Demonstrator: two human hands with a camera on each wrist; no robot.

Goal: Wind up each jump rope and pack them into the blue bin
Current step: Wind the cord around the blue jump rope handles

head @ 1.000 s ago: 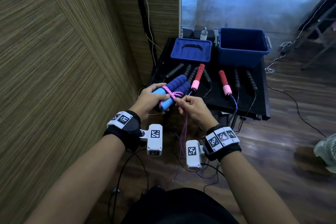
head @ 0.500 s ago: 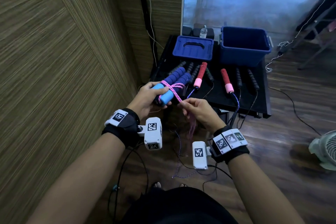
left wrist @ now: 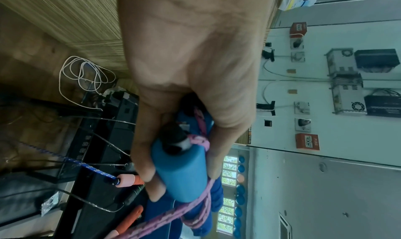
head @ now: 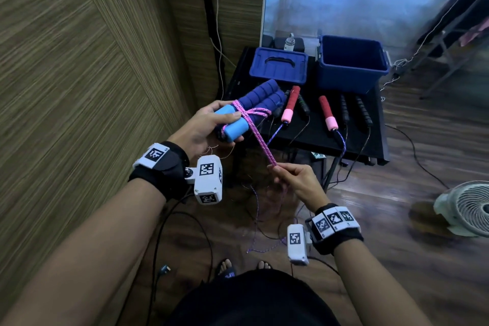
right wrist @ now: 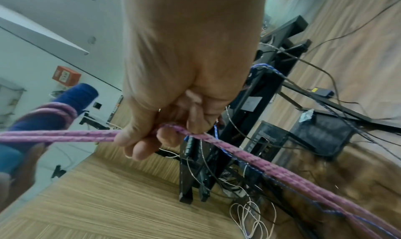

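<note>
Our left hand [head: 203, 127] grips two blue foam handles [head: 254, 103] side by side, pink braided rope [head: 260, 140] looped round them. Our right hand [head: 296, 182] pinches the doubled rope taut

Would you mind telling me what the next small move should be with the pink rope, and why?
Probably the right hand should carry the pink rope round the blue handles for another turn. The left hand grips both handles with only a few loops on them, the rope runs taut between the hands, and much of it hangs to the floor, so winding looks unfinished.
</note>
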